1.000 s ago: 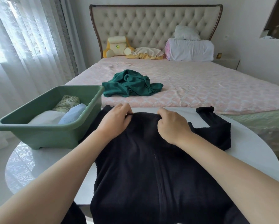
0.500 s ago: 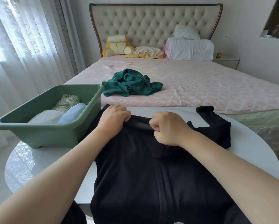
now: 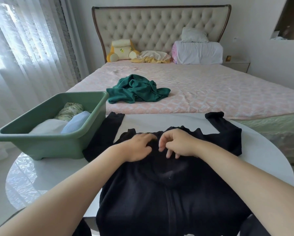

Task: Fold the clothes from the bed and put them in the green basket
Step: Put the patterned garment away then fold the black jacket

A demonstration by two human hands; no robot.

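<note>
From the head camera, the only view I have, I am looking down my own forearms at a black long-sleeved fleece garment [image 3: 168, 193] spread flat on the round white bench [image 3: 255, 160]. Its long axis runs straight away from me: hem hanging over the near edge of the bench, collar at the far end, a sleeve angling off toward each far corner. My left hand [image 3: 139, 145] lies palm-down on the collar area with its fingers spread, pressing rather than pinching. My right hand [image 3: 178, 143] sits just beside it, fingers loosely curled and parted over the cloth; I cannot tell whether any fingertip has fabric caught in it.

Both hands meet at the garment's centre line, so each sleeve lies outward from its own hand. The left sleeve [image 3: 108, 132] runs up toward the green plastic basket [image 3: 46, 143], its cuff touching or nearly touching the basket's wall. I judge the left hand takes that one, folding inward across the body.

The basket stands on the left part of the bench and already holds several folded pieces. A crumpled dark green garment [image 3: 137, 89] waits on the pink quilted bed [image 3: 228, 92] beyond the bench, unfolded.
</note>
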